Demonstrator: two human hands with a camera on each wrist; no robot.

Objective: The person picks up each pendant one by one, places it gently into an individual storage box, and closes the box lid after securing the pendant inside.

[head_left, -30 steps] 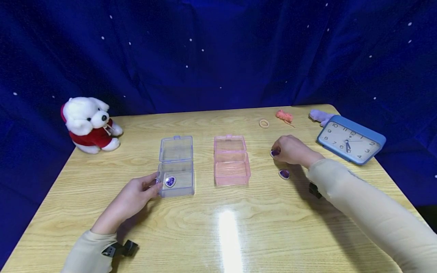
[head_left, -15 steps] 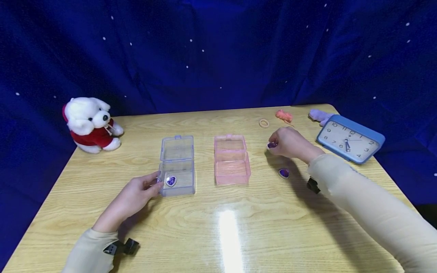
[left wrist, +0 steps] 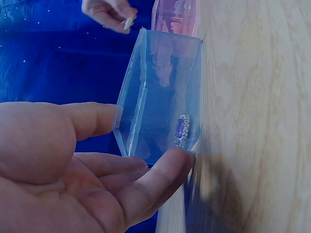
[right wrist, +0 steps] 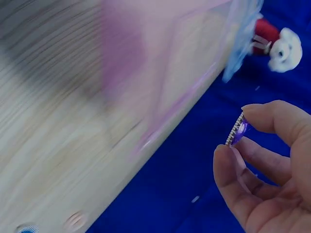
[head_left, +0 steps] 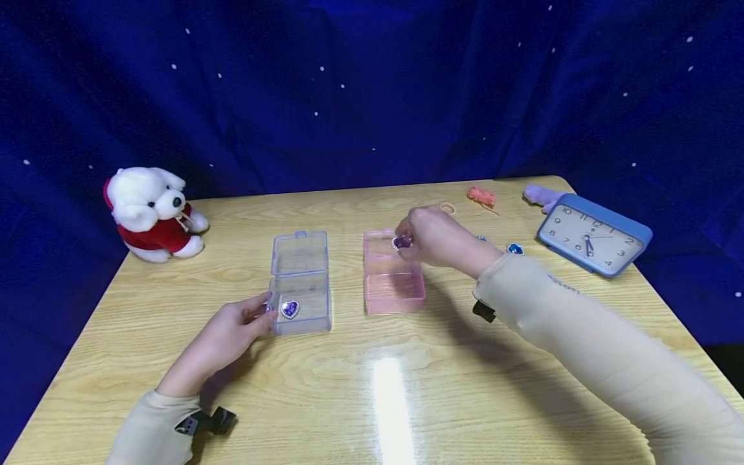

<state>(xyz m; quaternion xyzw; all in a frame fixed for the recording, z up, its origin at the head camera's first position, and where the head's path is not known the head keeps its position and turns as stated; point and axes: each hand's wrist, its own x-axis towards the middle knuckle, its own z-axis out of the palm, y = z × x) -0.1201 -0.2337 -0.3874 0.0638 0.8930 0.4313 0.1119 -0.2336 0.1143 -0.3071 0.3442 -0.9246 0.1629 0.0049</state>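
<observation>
Dark blue star-dotted cloth hangs behind a pale wooden table (head_left: pixel 372 400), and the pink box (head_left: pixel 394 284), lid open, serves as the landmark at its middle. From the fingers outward: the right hand's (head_left: pixel 433 240) thumb and forefinger pinch a purple heart gem (head_left: pixel 401 243) on edge, held in the air over the far end of the pink box, the wrist bent down and the beige-sleeved forearm reaching in from the near right. Left of the pink box stands the clear box (head_left: pixel 300 284), open too, with another purple gem (head_left: pixel 289 309) inside; the left hand (head_left: pixel 229 336) lies at its near left corner, fingers loosely straight and touching the wall. The carrying step looks in hand; the next move seems to call for bringing the gem over a box compartment and loosening the pinch.
</observation>
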